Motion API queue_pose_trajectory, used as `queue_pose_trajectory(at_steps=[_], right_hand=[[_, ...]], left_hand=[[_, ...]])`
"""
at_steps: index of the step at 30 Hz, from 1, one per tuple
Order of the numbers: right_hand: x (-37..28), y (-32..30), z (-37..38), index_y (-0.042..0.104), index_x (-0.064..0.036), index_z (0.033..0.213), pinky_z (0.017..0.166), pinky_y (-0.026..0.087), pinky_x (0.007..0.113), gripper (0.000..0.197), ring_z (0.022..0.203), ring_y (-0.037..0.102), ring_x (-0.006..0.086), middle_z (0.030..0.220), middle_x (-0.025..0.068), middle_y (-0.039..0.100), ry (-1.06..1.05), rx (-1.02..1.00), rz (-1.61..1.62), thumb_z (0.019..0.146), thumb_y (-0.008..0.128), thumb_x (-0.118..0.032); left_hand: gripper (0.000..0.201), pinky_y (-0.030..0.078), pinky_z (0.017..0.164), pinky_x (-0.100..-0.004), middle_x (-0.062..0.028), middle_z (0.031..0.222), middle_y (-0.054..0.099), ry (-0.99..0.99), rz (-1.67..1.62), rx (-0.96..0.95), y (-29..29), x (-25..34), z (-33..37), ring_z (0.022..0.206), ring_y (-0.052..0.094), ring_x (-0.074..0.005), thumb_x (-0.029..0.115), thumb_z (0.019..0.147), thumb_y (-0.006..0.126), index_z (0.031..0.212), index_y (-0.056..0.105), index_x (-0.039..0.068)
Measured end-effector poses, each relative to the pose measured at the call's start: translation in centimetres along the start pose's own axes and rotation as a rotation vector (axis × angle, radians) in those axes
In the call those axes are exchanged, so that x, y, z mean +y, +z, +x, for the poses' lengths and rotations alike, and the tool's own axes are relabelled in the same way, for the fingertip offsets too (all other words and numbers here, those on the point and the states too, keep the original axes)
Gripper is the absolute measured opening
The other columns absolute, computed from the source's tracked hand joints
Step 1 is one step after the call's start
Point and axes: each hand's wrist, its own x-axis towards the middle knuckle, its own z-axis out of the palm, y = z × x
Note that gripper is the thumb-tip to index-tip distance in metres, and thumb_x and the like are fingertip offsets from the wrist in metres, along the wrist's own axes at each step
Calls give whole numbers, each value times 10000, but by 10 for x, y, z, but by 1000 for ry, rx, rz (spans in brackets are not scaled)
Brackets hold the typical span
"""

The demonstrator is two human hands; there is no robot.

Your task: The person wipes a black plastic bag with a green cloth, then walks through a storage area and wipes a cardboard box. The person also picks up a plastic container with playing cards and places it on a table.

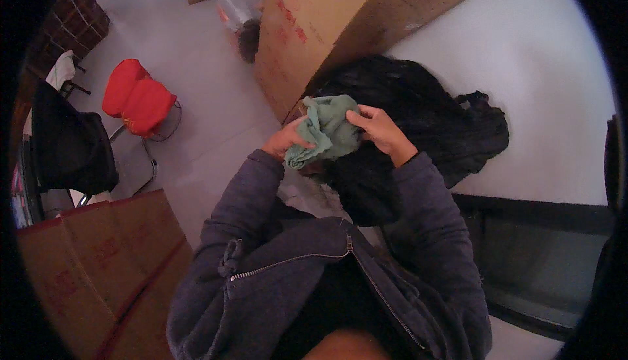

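Note:
Between my two hands hangs a crumpled green cloth point(335, 128), held out in front of my chest. My left hand point(285, 140) grips its left edge, thumb lying across the fabric and the other fingers mostly hidden behind it. At the upper right of the cloth, my right hand point(383, 131) pinches it between thumb and fingers. Something small and brownish shows at the cloth's upper left edge, too small to make out. Behind and to the right, a heap of black fabric or plastic point(425, 118) spreads over a white surface.
A large cardboard box point(307, 26) stands just beyond my hands. To the left are a chair with a red cover point(139, 97) and a black chair point(72, 141). Cardboard cartons point(108, 262) stand at the lower left. A dark-framed panel point(543, 255) is at my right.

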Motion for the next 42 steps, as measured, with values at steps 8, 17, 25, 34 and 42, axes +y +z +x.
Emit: queue_pose_trajectory(at_steps=[8, 17, 25, 34, 42], right_hand=[[-16, 39, 50, 499, -56, 1213, 819, 459, 431, 509, 999, 555, 234, 1104, 75, 579, 198, 49, 389, 867, 563, -425], [-2, 54, 94, 501, 24, 1157, 930, 424, 412, 342, 1049, 543, 281, 1152, 147, 556, 5, 200, 951, 890, 418, -173], [-10, 26, 76, 478, -8, 1203, 1019, 321, 449, 408, 1157, 466, 312, 1251, 142, 502, -155, 276, 1224, 857, 383, -202], [-6, 20, 73, 477, 4, 1185, 992, 349, 448, 408, 1134, 476, 313, 1238, 154, 497, -100, 429, 1038, 829, 369, -165], [4, 14, 68, 465, 13, 1185, 980, 372, 431, 404, 1117, 488, 312, 1215, 167, 506, -48, 532, 1004, 826, 378, -151]], left_hand=[[671, 287, 1030, -423, -188, 1285, 422, 374, 1293, -48, -11, 33, 4, 1225, 353, -370, 4, 620, 624, 1262, 445, 74], [643, 230, 1052, -450, -183, 1334, 389, 397, 1257, -58, -51, 20, -2, 1286, 262, -379, 15, 635, 610, 1255, 443, 54], [352, 408, 966, -368, -130, 1203, 537, 49, -381, 148, -103, 28, -9, 1088, 534, -261, -23, 864, 422, 1201, 507, 24], [310, 376, 997, -435, -127, 1214, 503, 31, -1021, 603, -163, -34, 14, 1146, 468, -271, 33, 899, 371, 1196, 459, 29], [371, 352, 975, -401, -90, 1292, 414, -141, -539, 727, -181, -45, -2, 1204, 389, -240, 206, 923, 427, 1272, 411, 80]])
